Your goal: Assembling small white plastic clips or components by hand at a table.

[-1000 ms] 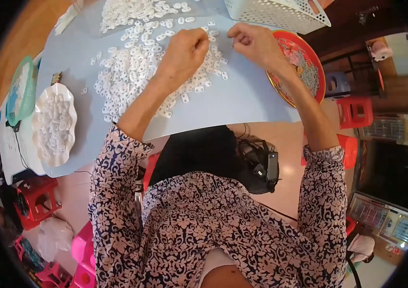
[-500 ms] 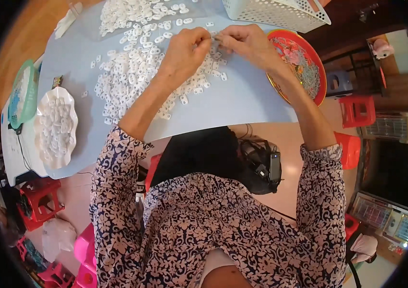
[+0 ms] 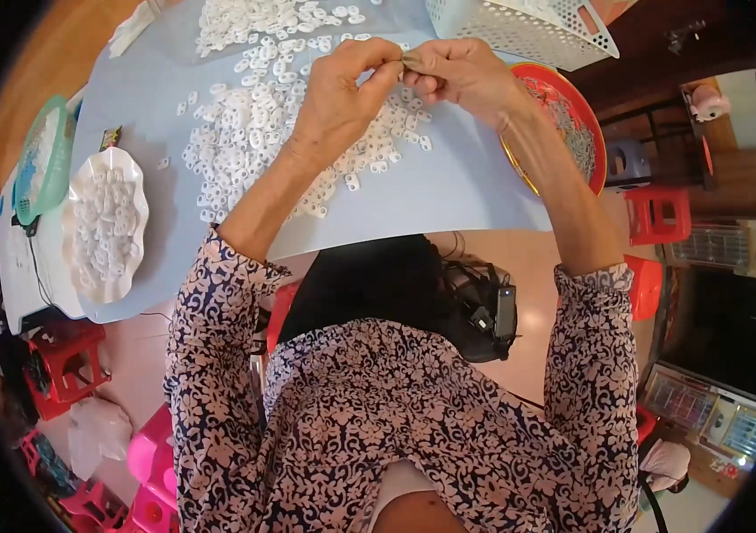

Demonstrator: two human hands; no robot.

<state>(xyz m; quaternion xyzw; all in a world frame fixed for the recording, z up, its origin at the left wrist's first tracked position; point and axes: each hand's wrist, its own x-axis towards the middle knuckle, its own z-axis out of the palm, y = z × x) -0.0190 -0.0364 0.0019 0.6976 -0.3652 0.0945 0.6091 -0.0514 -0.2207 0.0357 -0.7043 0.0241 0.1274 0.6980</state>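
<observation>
My left hand (image 3: 347,98) and my right hand (image 3: 471,80) meet fingertip to fingertip over the far part of the table. Both are closed in a pinch; whatever they hold is too small and covered to make out. Beneath and left of them spreads a loose heap of small white plastic pieces with holes (image 3: 240,138). Under my right forearm sits a round red tray (image 3: 598,147) with a yellow edge, partly hidden by the arm. Many thin grey metal-looking bits (image 3: 580,142) lie in it.
A white perforated basket (image 3: 533,35) stands at the far right. On the left are a scalloped white dish (image 3: 78,266) of similar pieces and a green basket (image 3: 62,164). A clear bag-like sheet with more pieces (image 3: 262,22) lies at the back. Red stools (image 3: 658,213) stand beyond the table.
My fingertips have come closer together and now touch. My right hand's lower fingers are curled more visibly. The whole view has shifted slightly.
</observation>
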